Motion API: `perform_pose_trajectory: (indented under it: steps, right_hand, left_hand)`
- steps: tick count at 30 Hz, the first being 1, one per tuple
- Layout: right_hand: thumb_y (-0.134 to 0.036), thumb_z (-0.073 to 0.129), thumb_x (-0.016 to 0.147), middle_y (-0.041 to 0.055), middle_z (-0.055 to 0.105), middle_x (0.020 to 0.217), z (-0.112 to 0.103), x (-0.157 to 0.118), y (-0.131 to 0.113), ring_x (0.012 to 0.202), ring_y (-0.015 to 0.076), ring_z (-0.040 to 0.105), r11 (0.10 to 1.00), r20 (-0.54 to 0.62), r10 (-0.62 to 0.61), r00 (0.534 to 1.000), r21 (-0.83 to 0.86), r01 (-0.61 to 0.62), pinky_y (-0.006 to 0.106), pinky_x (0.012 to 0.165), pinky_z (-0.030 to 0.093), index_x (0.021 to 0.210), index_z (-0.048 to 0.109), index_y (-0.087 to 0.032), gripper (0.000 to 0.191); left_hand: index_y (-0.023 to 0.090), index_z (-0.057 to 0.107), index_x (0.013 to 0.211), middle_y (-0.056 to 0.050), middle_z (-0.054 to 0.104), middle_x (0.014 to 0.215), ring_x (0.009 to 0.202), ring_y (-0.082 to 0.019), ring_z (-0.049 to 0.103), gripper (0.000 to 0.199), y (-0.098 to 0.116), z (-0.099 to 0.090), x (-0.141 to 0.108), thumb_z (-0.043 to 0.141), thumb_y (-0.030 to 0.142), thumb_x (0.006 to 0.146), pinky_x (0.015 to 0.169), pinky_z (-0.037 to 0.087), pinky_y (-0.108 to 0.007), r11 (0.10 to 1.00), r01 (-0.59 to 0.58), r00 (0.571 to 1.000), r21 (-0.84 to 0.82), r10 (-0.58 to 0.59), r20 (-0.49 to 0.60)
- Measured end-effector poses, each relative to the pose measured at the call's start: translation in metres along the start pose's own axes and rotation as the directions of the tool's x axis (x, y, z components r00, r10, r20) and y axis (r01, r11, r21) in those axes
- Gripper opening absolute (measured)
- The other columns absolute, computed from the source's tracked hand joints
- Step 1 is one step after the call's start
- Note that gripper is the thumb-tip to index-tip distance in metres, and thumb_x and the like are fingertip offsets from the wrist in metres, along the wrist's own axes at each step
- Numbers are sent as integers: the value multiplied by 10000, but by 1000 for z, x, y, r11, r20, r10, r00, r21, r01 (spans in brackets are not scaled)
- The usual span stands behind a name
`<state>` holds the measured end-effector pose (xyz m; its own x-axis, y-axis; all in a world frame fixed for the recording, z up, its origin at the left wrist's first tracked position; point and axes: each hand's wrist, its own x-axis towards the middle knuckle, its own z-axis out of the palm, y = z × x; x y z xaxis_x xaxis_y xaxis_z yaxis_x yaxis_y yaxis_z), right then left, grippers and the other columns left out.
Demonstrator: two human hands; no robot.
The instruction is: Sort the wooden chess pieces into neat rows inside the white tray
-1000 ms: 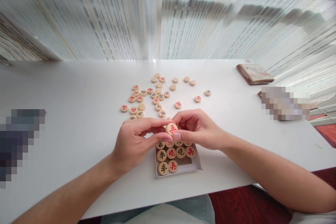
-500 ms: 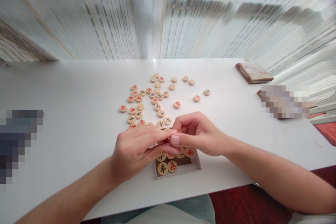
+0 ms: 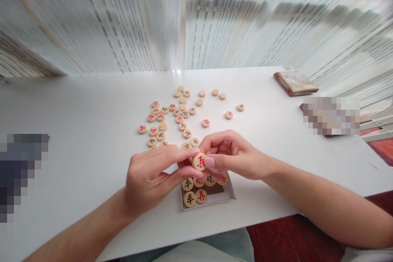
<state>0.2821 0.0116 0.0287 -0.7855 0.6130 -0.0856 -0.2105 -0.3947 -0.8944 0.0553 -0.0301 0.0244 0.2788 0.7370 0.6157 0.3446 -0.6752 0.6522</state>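
A round wooden Chinese chess piece (image 3: 199, 162) with a red character faces me, held just above a shallow box. On its left side, my left hand (image 3: 153, 174) pinches it between thumb and fingers. My right hand (image 3: 235, 155) grips the same piece from the right, thumb on its edge and fingers curled behind. Beneath them the open box (image 3: 217, 188) holds several pieces lying flat, among them a black-lettered piece (image 3: 189, 199) and a red-lettered piece (image 3: 201, 196) in the nearest row. My hands hide the far part of the box.
Several loose chess pieces (image 3: 183, 126) lie scattered on the white table (image 3: 86, 131) beyond my hands, some blank side up. A flat box (image 3: 296, 83) rests at the back right, with a blurred-out item (image 3: 331, 116) nearer. Striped curtains (image 3: 129, 16) hang behind the table.
The piece between my hands has come into view, its red face now turned toward me. My left hand has shifted slightly left, its thumb and fingers wider apart around the piece.
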Motion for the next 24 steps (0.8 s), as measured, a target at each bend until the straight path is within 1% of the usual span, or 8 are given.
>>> perform_pose_trajectory:
  steps: [3,8,12,15,17,19,21,24]
  right_hand:
    - [-269,914,848,44,758,797,1,1,0,572,81,638,999,-6,28,1000,28,-27,163,502,516,956,741,-111,258]
    - [-186,989,722,18,739,752,6,3,2,587,68,628,994,-41,78,996,77,-74,140,517,507,885,716,-106,328]
    - [-239,1024,666,-1,714,676,10,3,3,545,66,607,990,-89,132,987,67,-127,134,486,491,814,677,-119,395]
    - [-294,1011,702,-4,701,637,11,3,2,502,61,577,993,-96,118,988,30,-115,133,446,463,781,667,-121,393]
    - [-334,966,779,-12,684,617,11,3,1,478,56,559,997,-77,81,994,4,-80,136,435,453,784,678,-116,361]
    - [-378,898,867,-9,686,625,9,2,0,468,55,560,999,-49,42,998,-3,-42,143,438,462,808,697,-111,339]
    - [-400,846,921,4,706,657,8,2,-1,473,57,574,1000,-23,16,1000,2,-16,149,448,478,843,719,-104,331]
    - [-360,864,907,7,718,672,6,1,1,492,56,594,1000,-11,26,1000,11,-26,144,471,499,868,731,-101,293]
  left_hand:
    - [287,796,1149,18,841,830,623,-138,737,268,-2,1,1,860,327,892,598,581,-240,998,-63,998,5,63,-24]
    - [252,788,1101,18,827,795,611,-125,736,205,-3,1,2,831,335,919,596,581,-215,993,-116,993,20,116,-20]
    - [214,774,1130,-1,824,807,639,-127,756,184,-3,1,0,805,254,952,611,589,-204,986,-161,987,47,160,23]
    - [213,772,1157,4,831,818,635,-122,756,231,-1,2,1,824,193,932,602,586,-198,984,-171,985,52,169,30]
    - [227,772,1181,14,844,831,636,-118,759,276,1,2,2,839,181,917,610,594,-194,988,-155,988,18,155,25]
    - [243,778,1196,21,849,835,635,-120,762,311,3,2,4,858,193,899,620,605,-197,991,-134,991,-15,134,20]
    - [255,787,1198,20,851,842,627,-124,761,328,4,2,4,874,225,883,620,612,-206,993,-119,993,-26,119,13]
    - [246,791,1171,12,847,850,609,-119,746,307,3,1,3,880,246,877,605,604,-207,992,-123,992,-9,123,11]
